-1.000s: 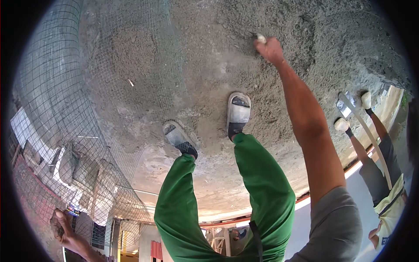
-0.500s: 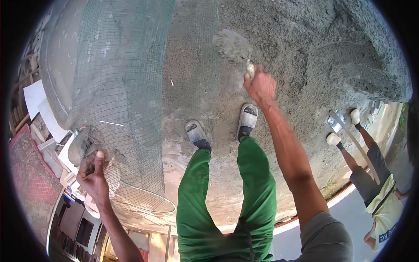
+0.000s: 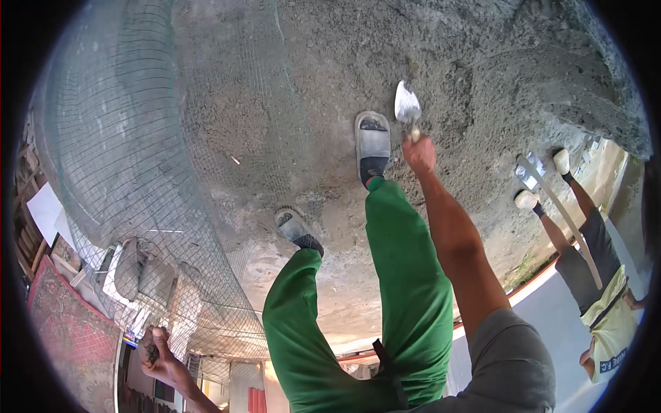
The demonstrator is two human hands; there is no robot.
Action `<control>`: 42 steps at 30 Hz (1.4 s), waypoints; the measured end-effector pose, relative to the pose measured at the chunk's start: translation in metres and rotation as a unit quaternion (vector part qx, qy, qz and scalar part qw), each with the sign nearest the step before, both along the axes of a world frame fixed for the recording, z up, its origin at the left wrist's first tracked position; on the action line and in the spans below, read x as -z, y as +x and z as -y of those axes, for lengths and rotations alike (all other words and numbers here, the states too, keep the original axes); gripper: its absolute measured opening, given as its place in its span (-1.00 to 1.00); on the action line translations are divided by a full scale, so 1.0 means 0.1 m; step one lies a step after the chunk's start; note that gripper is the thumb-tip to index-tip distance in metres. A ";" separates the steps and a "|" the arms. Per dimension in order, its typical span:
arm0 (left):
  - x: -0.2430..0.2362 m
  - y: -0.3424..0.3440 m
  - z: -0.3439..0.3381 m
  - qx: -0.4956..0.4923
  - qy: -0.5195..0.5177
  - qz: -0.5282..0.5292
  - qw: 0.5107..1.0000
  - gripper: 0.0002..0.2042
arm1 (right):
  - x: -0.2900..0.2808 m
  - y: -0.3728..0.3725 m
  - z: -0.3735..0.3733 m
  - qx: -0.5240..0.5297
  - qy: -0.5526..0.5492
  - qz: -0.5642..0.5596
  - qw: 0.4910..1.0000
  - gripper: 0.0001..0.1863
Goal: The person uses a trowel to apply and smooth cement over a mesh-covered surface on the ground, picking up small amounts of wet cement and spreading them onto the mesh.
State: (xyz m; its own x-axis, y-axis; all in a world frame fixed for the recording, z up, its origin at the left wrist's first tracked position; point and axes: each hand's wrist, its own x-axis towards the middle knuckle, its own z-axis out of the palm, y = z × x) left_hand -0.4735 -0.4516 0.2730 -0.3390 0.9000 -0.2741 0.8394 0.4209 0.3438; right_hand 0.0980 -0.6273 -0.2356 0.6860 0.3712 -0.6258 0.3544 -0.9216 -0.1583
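Apparently working grey mix (image 3: 475,76), right grip (image 3: 420,153) clamped on trowel (image 3: 407,104), left grip (image 3: 167,366) around dark lump (image 3: 147,346). For next stroke, steer clear of sandal (image 3: 374,142).

Rough grey ground (image 3: 323,89) sweeps right across, a patterned red rug (image 3: 69,316) spreads lower left, and there's a smooth pale wall (image 3: 570,344) lower right!
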 end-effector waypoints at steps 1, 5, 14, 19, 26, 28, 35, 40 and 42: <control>0.10 0.04 0.03 -0.004 0.035 -0.009 0.999 -0.75 | 0.15 0.07 -0.49 0.003 0.000 0.015 1.000 -0.41; 0.15 0.02 -0.06 -0.022 0.033 -0.080 0.996 -0.72 | 0.17 0.47 -1.61 -0.079 0.071 0.045 0.993 -0.41; -0.12 -0.04 -0.35 -0.001 0.006 -0.014 1.000 -0.74 | -1.09 0.29 -1.56 -0.112 0.041 0.125 0.985 -0.46; -0.18 0.14 -0.40 -0.007 0.015 0.028 0.999 -0.71 | -1.77 -0.63 -1.68 -0.195 0.135 0.060 0.970 -0.53; -0.26 0.11 -0.36 -0.003 0.003 0.003 1.000 -0.73 | -0.87 -0.83 -0.89 -0.080 0.037 -0.066 0.994 -0.51; -0.17 0.15 -0.37 -0.034 0.004 -0.029 0.999 -0.74 | -0.33 -0.62 -0.57 -0.176 0.026 -0.111 0.978 -0.51; 0.18 0.21 -0.33 -0.062 0.057 -0.092 0.992 -0.74 | 0.39 0.62 -2.03 -0.187 0.090 -0.041 0.977 -0.43; -0.10 -0.03 -0.31 -0.066 -0.025 -0.071 0.995 -0.72 | -0.26 0.36 -2.01 -0.164 0.087 0.022 0.982 -0.45; -0.06 0.06 -0.41 -0.030 0.002 -0.059 0.998 -0.71 | -0.66 0.23 -2.13 -0.172 0.083 0.071 0.979 -0.47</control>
